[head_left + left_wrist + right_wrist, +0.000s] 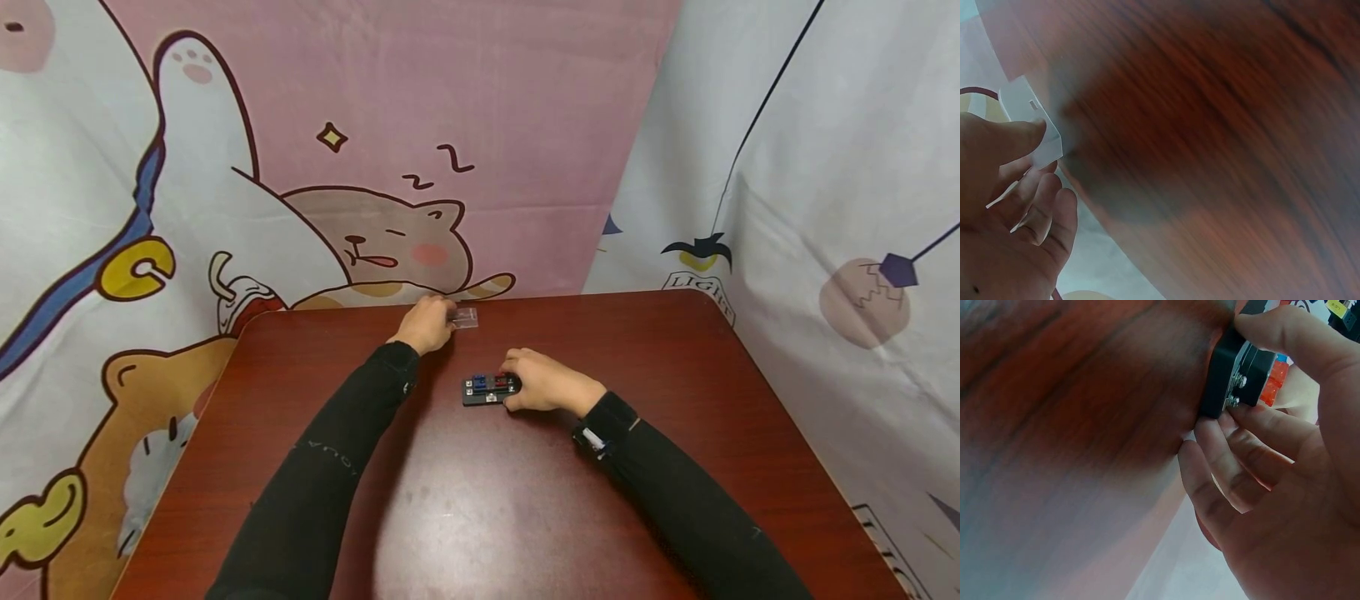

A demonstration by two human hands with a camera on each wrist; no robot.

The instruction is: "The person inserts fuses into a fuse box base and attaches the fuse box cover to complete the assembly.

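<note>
At the far edge of the table, my left hand pinches a clear plastic cover between thumb and fingers. The left wrist view shows the thumb lying across this cover, other fingers loosely bent below. Nearer to me, a black fuse block with blue and red fuses and metal screw terminals lies on the table. My right hand grips its right end. In the right wrist view, the thumb is on one side of the fuse block and fingertips are on the other; red fuses show behind.
The brown wooden table reflects light at its front middle. Behind it hangs a pink and white cartoon-printed cloth, which meets the far edge. A pale printed cloth hangs along the right side.
</note>
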